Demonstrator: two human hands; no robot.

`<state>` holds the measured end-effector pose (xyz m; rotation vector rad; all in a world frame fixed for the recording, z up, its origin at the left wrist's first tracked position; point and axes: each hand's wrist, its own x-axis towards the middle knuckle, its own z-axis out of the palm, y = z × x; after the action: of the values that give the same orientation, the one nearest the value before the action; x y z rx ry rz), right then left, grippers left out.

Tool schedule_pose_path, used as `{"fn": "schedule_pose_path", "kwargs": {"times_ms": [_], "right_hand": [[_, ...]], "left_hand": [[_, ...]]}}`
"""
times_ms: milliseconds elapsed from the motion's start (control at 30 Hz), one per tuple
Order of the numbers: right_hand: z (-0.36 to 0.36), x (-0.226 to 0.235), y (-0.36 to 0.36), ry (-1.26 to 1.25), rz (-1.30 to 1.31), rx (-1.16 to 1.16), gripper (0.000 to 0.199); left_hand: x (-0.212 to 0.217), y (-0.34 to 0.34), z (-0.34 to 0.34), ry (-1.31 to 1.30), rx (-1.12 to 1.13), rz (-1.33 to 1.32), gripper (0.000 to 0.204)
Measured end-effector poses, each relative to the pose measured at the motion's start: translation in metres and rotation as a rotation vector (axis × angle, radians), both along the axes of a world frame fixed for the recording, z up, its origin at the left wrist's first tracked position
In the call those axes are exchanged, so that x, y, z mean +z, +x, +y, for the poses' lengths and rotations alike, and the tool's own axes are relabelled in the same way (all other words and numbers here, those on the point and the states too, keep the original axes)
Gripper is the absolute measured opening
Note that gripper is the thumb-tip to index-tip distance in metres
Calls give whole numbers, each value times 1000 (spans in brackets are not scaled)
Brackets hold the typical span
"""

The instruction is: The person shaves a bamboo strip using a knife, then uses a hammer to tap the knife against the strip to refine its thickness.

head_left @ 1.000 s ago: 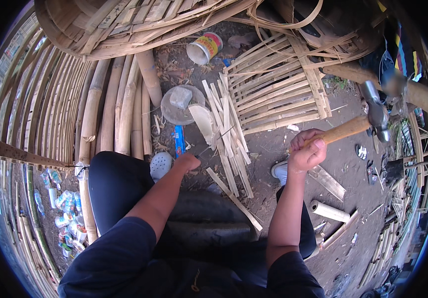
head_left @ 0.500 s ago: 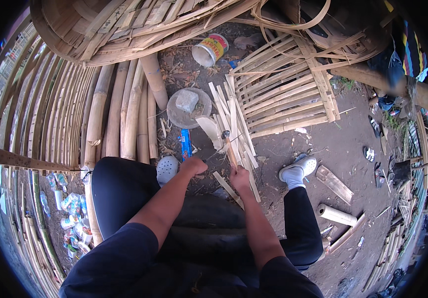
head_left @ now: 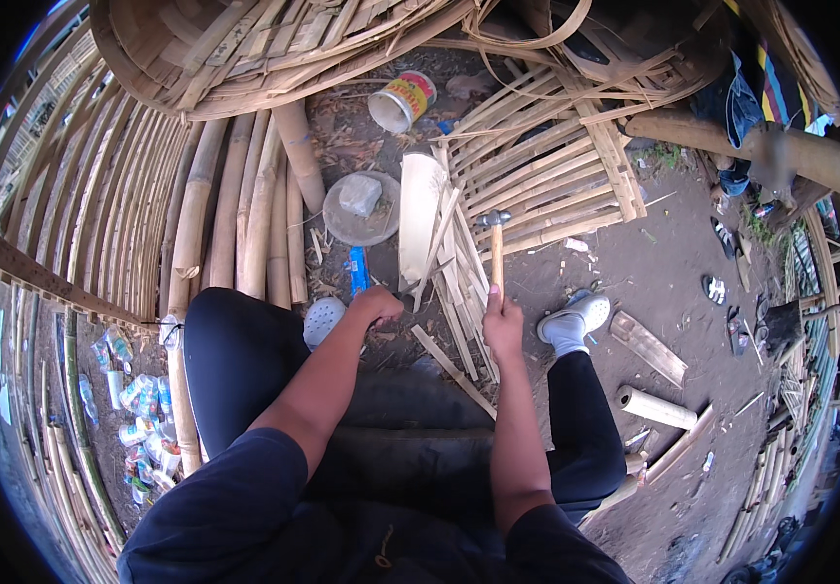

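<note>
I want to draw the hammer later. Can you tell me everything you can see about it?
The hammer has a small grey metal head on a pale wooden handle. It points away from the person, head at the far end, over the bamboo strips and the woven bamboo panel. The right hand is closed round the bottom of the handle. Whether the head touches the bamboo cannot be told. The left hand is not on it.

Wooden-handled hammer (head_left: 496,255), metal head; matt bamboo strips (head_left: 459,282).
</note>
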<state>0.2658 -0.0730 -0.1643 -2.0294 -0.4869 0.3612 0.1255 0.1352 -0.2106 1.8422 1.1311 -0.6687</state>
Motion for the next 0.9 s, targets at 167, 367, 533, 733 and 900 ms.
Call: {"fn": "schedule_pose_path", "kwargs": {"times_ms": [167, 367, 533, 733, 900], "right_hand": [[-6, 16, -10, -122, -7, 37, 51], [-10, 13, -11, -152, -32, 103, 52], [-9, 1, -12, -204, -58, 135, 51], [-1, -25, -26, -292, -56, 228, 51], [0, -44, -35, -487, -70, 318, 50]], "left_hand": [[16, -6, -10, 51, -34, 68, 16], [-11, -13, -13, 70, 3, 23, 17], [-40, -18, -26, -82, 115, -58, 29], [-72, -30, -11, -38, 20, -9, 32], [-58, -31, -20, -14, 85, -42, 32]]}}
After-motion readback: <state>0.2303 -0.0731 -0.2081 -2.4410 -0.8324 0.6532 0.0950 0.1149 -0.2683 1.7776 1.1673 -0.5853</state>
